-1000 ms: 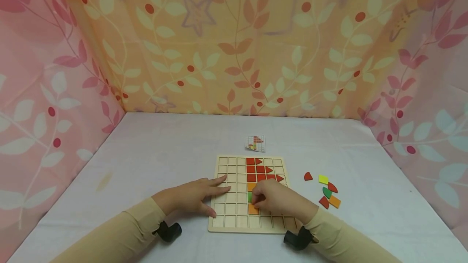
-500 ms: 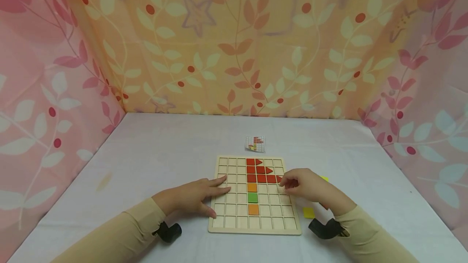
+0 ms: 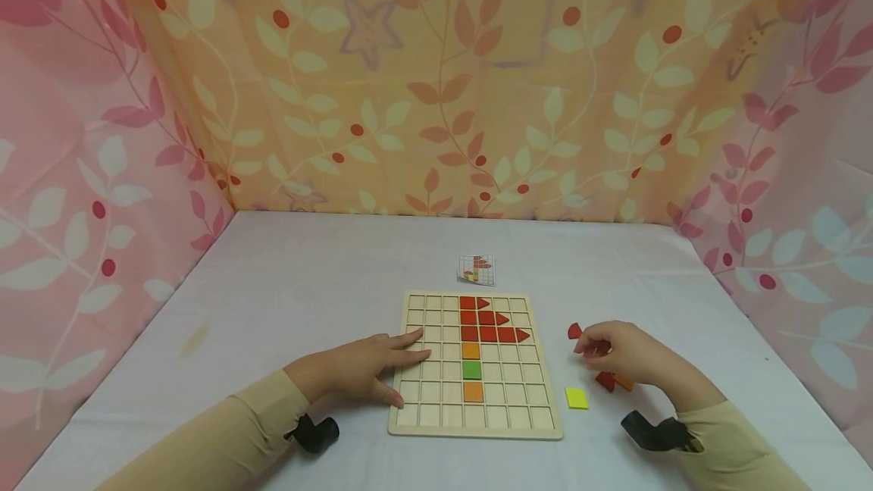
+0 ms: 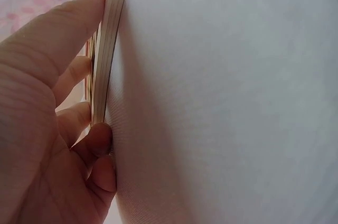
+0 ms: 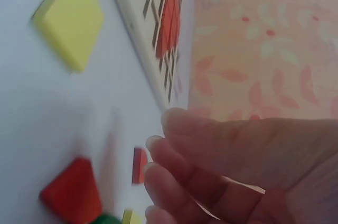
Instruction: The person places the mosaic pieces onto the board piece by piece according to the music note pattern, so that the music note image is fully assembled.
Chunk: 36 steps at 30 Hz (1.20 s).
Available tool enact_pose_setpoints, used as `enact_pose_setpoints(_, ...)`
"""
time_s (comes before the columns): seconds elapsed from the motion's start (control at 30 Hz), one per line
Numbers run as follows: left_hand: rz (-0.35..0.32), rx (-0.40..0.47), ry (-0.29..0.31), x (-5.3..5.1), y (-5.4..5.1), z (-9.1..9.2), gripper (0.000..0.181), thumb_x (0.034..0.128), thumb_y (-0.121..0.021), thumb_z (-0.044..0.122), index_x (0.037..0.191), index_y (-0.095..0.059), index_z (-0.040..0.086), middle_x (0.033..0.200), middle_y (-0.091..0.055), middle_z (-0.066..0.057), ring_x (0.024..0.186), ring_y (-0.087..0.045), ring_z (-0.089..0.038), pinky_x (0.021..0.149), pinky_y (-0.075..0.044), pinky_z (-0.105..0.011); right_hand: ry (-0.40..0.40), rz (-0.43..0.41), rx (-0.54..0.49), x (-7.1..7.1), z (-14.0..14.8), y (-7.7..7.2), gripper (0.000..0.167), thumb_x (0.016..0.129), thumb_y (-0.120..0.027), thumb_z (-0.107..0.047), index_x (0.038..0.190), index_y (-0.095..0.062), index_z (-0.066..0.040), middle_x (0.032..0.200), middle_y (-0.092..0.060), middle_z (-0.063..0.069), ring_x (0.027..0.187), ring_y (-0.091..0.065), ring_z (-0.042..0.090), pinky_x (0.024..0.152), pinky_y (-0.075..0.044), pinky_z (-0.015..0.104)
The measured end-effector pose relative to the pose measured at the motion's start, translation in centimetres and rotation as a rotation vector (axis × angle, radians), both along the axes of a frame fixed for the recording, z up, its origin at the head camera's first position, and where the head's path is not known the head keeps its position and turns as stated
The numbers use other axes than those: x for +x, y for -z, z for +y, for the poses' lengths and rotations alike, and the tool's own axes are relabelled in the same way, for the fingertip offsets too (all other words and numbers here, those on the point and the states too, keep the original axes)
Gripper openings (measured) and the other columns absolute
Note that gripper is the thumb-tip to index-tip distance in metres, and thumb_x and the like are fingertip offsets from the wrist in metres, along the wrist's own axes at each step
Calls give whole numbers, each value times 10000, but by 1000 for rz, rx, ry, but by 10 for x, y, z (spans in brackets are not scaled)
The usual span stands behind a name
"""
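A wooden grid board point(image 3: 426, 419) bears red squares and red pointed tiles in its upper rows, with an orange tile point(image 3: 470, 351), a green tile point(image 3: 471, 370) and a second orange tile lower in one column. My left hand point(image 3: 355, 364) rests on its left edge, fingers spread; the left wrist view has the thumb along the rim. To the right of the board, my right hand point(image 3: 624, 354) hovers over loose tiles, partly hiding them. Its fingers are loosely bent, and the right wrist view shows nothing between thumb and fingertips. A red quarter-round tile point(image 3: 574, 330) lies by those fingertips.
A yellow square tile point(image 3: 576, 398) lies just off the board's right edge. Beneath my right hand show a red tile point(image 3: 605, 381) and part of an orange tile point(image 3: 624, 383). A small pattern card point(image 3: 476, 270) lies behind the board. Flowered curtains surround the white table.
My right hand has left the lower middle of the board and moved right, over the loose tiles. The column's green tile is now uncovered. My left hand has stayed put.
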State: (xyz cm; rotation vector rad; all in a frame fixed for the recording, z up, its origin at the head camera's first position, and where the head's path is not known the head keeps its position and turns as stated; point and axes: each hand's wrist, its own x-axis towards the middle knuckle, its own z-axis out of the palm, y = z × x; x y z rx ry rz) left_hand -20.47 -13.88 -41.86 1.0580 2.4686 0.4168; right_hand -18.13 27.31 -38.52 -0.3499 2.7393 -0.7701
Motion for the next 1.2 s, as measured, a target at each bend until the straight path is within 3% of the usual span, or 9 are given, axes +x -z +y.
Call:
enact_pose_setpoints(0.2,-4,0,2,0,0,0,802,717,-566,637,1417,-254,403,1530,-75,96,1364,-209,-270,1049,-255,-478,52,-81,-2,4,19,6,174,728,-750,-112,868,-649,-138,849,-597,-14,771,-502,170,659,-462,282)
enact_pose_setpoints(0.3,-3,0,3,1,0,0,801,718,-564,638,1418,-254,403,1530,-73,97,1363,-211,-270,1048,-256,-477,35,-94,9,5,26,9,197,719,-751,-93,879,-650,-149,867,-592,-19,793,-503,174,681,-475,293)
enact_pose_setpoints(0.6,-12,1,-2,0,0,-1,795,723,-566,636,1416,-247,412,1529,-69,108,1370,-188,-275,1052,-236,-498,-133,-15,35,6,39,15,223,725,-750,-119,866,-648,-259,880,-543,-67,810,-482,142,714,-460,235)
enact_pose_setpoints(0.93,-15,0,-4,1,-2,0,793,724,-572,626,1416,-251,410,1529,-68,108,1369,-190,-275,1052,-240,-493,-160,80,89,4,31,20,220,698,-783,-200,795,-588,-232,771,-506,-85,740,-451,95,627,-425,220)
enact_pose_setpoints(1.2,-21,3,-6,1,-1,0,798,719,-573,631,1415,-253,410,1529,-71,108,1373,-182,-269,1054,-234,-495,-172,79,61,0,21,22,231,700,-782,-183,764,-566,-231,706,-486,-78,701,-443,82,588,-383,218)
